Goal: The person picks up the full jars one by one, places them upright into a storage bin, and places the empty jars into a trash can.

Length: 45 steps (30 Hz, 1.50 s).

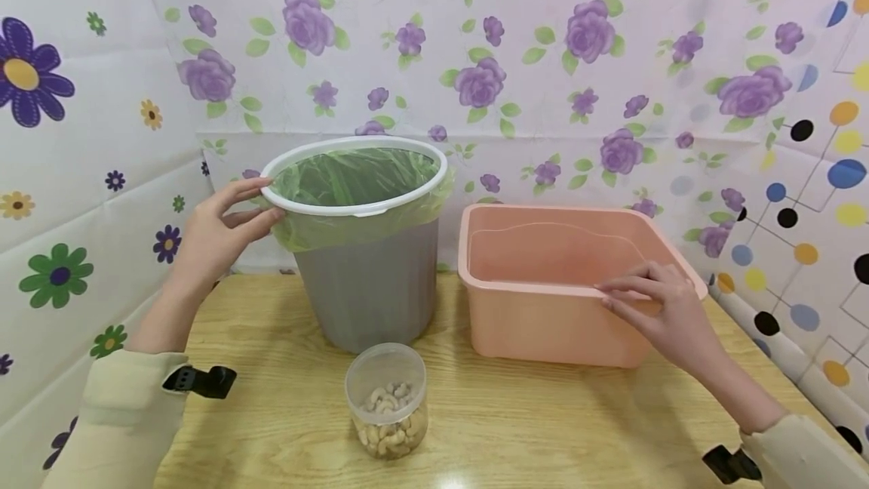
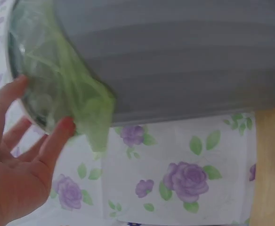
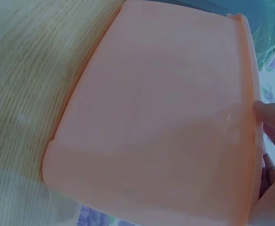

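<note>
At the left in the head view, my left hand (image 1: 220, 225) touches the white rim (image 1: 305, 206) of a grey trash can (image 1: 373, 285). Its fingers are spread, with the tips against the rim and the green liner bag (image 1: 360, 229) folded over it. In the left wrist view, two fingertips of the left hand (image 2: 20, 169) meet the rim and liner. My right hand (image 1: 658, 304) pinches the front rim of a pink plastic tub (image 1: 550, 323), thumb outside and fingers over the edge. The right wrist view shows the right hand (image 3: 274, 150) on that rim.
A clear round jar (image 1: 387, 402) partly filled with cashews stands in front of the trash can on the wooden table (image 1: 516, 429). Floral cloth (image 1: 421, 81) hangs behind, with patterned cloth on both sides. The trash can and tub stand side by side near the back.
</note>
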Tool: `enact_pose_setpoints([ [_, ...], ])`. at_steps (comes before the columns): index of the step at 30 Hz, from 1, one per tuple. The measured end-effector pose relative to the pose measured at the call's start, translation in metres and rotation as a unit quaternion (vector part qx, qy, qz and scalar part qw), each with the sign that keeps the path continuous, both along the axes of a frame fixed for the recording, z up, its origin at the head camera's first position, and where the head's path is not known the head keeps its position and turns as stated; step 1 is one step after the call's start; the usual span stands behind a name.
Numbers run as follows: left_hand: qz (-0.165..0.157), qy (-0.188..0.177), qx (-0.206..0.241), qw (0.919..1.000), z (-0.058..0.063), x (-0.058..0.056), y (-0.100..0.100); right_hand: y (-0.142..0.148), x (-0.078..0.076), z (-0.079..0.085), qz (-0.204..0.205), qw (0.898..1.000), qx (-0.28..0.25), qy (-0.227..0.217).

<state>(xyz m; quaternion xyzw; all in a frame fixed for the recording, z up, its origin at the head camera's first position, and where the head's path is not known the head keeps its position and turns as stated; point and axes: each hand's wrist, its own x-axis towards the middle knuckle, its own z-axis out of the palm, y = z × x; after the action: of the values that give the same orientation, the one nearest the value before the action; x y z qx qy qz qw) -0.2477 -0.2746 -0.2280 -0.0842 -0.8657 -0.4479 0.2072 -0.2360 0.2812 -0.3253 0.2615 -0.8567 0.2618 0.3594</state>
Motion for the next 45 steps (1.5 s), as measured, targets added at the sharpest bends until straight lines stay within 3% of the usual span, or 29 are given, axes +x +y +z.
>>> enact_pose_setpoints([
  [4,-0.004,-0.031,-0.049,0.9983,0.004,0.010,-0.001,0.001,0.001,0.001,0.002,1.000,0.002,0.009],
  [12,0.031,0.013,-0.113,0.9930,0.007,0.030,0.002,0.003,0.003,0.004,-0.001,1.000,-0.003,0.012],
  [19,0.021,0.070,-0.131,0.9887,0.013,0.047,0.021,0.004,0.003,0.004,0.003,1.000,-0.004,0.019],
  [23,0.002,0.127,-0.120,0.9846,0.013,0.056,0.034,0.004,0.003,0.002,0.007,1.000,-0.005,0.022],
  [28,-0.046,0.215,-0.112,0.9692,0.010,0.065,0.051,0.003,0.003,0.000,0.004,1.000,-0.004,0.020],
  [31,-0.074,0.240,-0.113,0.9614,0.004,0.069,0.060,0.003,0.003,0.000,0.002,1.000,-0.001,0.019],
  [33,-0.102,0.238,-0.102,0.9603,-0.002,0.071,0.066,0.003,0.003,0.000,0.001,1.000,-0.001,0.020],
  [37,-0.151,0.201,-0.098,0.9630,-0.018,0.072,0.076,0.002,0.003,-0.001,-0.002,1.000,0.001,0.026],
  [45,-0.174,0.162,-0.156,0.9588,-0.048,0.066,0.084,-0.002,0.001,-0.006,-0.008,0.999,0.005,0.042],
])
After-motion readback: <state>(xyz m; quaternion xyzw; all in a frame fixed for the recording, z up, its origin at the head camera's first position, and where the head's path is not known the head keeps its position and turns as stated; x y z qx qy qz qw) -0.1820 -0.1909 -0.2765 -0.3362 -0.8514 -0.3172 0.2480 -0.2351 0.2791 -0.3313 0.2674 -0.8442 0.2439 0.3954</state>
